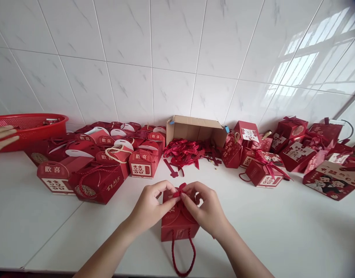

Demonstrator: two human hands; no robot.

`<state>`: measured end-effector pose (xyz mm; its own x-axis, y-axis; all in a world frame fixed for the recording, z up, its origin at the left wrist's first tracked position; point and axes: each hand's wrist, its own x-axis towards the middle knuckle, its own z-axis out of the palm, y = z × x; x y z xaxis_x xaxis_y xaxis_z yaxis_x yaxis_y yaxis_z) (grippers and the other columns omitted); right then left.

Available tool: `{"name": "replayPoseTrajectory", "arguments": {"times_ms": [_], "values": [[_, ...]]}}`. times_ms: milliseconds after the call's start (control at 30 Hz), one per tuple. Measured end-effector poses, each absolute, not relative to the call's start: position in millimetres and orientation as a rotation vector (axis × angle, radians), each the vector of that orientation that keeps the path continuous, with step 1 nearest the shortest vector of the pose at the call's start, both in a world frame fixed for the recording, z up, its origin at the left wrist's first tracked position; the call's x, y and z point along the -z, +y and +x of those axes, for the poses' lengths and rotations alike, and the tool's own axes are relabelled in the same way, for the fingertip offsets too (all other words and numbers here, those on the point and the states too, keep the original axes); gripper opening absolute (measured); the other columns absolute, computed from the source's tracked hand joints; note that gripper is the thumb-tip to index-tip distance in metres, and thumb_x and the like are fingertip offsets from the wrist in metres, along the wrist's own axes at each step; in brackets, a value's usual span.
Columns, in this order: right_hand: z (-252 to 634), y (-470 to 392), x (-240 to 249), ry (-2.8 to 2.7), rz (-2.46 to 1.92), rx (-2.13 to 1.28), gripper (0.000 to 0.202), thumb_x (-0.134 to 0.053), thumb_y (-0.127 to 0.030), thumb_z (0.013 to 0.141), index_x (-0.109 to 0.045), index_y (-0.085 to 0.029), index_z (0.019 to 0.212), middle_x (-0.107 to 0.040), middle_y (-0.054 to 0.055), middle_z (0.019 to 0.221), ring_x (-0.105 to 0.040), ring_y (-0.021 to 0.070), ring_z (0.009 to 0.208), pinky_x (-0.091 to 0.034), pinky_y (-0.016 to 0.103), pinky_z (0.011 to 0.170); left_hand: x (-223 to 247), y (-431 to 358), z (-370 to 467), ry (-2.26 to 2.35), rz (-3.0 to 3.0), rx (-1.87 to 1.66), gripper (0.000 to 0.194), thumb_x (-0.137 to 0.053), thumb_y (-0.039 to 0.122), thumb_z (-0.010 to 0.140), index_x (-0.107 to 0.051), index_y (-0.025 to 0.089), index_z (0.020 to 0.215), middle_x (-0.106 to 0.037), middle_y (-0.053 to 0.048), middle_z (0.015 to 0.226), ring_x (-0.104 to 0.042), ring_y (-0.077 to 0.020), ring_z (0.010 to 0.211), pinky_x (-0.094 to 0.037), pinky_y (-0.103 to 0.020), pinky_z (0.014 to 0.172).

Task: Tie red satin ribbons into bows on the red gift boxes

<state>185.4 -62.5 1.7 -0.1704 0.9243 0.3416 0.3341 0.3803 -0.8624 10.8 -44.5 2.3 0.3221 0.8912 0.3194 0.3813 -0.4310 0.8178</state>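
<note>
A red gift box (179, 224) stands on the white table in front of me, its twisted rope handle (192, 256) hanging toward the near edge. On top of the box is a red ribbon (181, 189) bunched into a bow shape. My left hand (156, 204) pinches the ribbon from the left between thumb and fingers. From the right, my right hand (205, 202) pinches the same ribbon, so the hands nearly meet over the lid. Parts of the ribbon and the lid are hidden by my fingers.
Many red boxes (57, 177) crowd the left. A cardboard box (197, 121) lies at the wall with loose red ribbons (185, 152) spilling out. Ribboned boxes (268, 170) stand on the right. Another person's hand (2, 137) reaches over a red plastic basket (50, 129).
</note>
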Motion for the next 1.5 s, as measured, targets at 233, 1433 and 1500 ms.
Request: {"name": "replayPoseTrajectory", "arguments": {"times_ms": [233, 1433, 1500], "values": [[191, -66, -2, -1.811, -1.279, -0.645, 0.013, -0.062, -0.032, 0.081, -0.071, -0.023, 0.081, -0.054, 0.009, 0.118, -0.048, 0.0253, 0.111, -0.042, 0.040, 0.092, 0, -43, 11, 1.111, 1.910, -1.072, 0.010, -0.060, 0.028, 0.081, -0.058, 0.019, 0.077, -0.063, 0.001, 0.075, -0.057, -0.0124, 0.068, -0.044, -0.023, 0.062], [202, -91, -20, -1.860, -1.294, -0.887, 0.033, -0.048, -0.041, 0.089, -0.068, -0.020, 0.072, -0.063, 0.004, 0.098, -0.057, 0.0170, 0.087, -0.043, 0.028, 0.073, 0, -41, 13, 1.059, 1.898, -0.968, 0.010, -0.064, 0.019, 0.076, -0.074, 0.022, 0.078, -0.068, -0.002, 0.079, -0.064, -0.0146, 0.075, -0.050, -0.024, 0.070], [205, -95, -27, -1.898, -1.366, -0.821, 0.036, -0.048, -0.044, 0.089, -0.063, -0.018, 0.069, -0.064, 0.003, 0.079, -0.056, 0.0148, 0.072, -0.043, 0.028, 0.067, -3, -41, 12, 1.030, 1.899, -0.934, 0.009, -0.065, 0.020, 0.076, -0.074, 0.022, 0.078, -0.068, -0.002, 0.081, -0.064, -0.0147, 0.076, -0.051, -0.024, 0.072]]}}
